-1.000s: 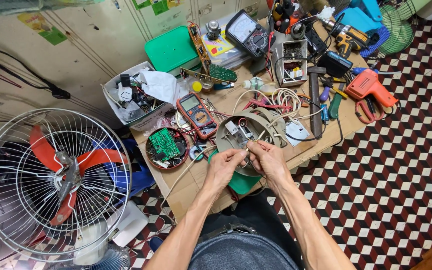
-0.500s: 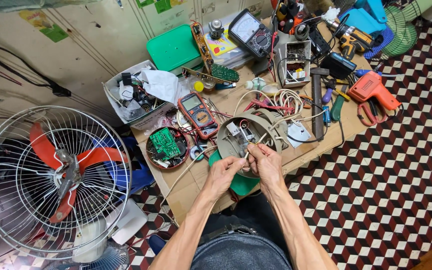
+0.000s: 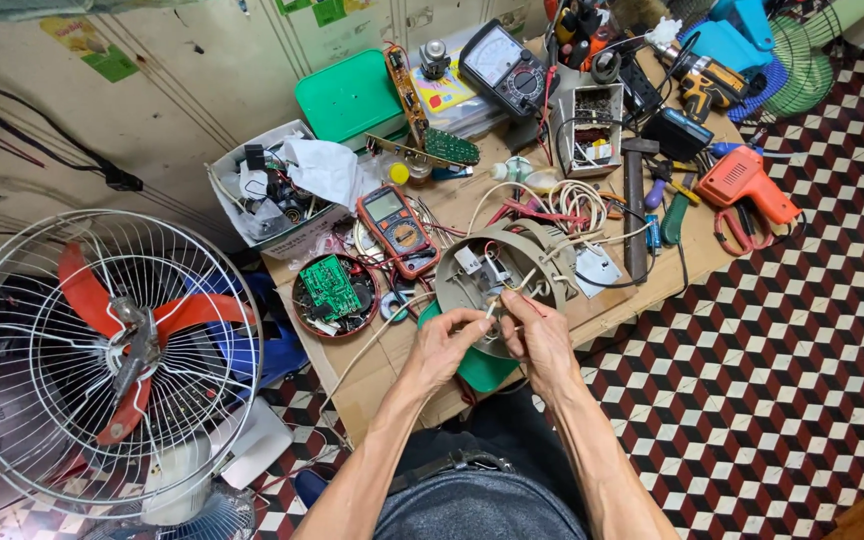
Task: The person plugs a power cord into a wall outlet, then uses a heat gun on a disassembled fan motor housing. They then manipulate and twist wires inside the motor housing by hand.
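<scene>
A checkered floor of dark red, black and white tiles runs under a low cardboard-topped table (image 3: 592, 325) crowded with tools and parts. Far left stands a fan with red blades (image 3: 102, 350) inside its wire cage, off the table and near my left elbow. On the table's left end sits a white box of odds and ends (image 3: 272, 195), and below it a round red housing with a green circuit board (image 3: 332, 293) inside. Just right of that lies a red multimeter (image 3: 397, 228), with a green case (image 3: 350, 97) further back. My left hand (image 3: 444, 345) comes next, its grip pinched together on a thin pale wire (image 3: 489, 312) at the fingertips. My right hand (image 3: 537, 335) meets it almost fingertip to fingertip, its grip also closed on the same wire (the exact contact is too small to make out). Both hands hover over the near rim of a round grey fan base (image 3: 512, 275), which lies open-side up in the middle of the table with wires spilling out. Further right lies a hammer (image 3: 635, 205), and at the far right edge an orange heat gun (image 3: 742, 180).
</scene>
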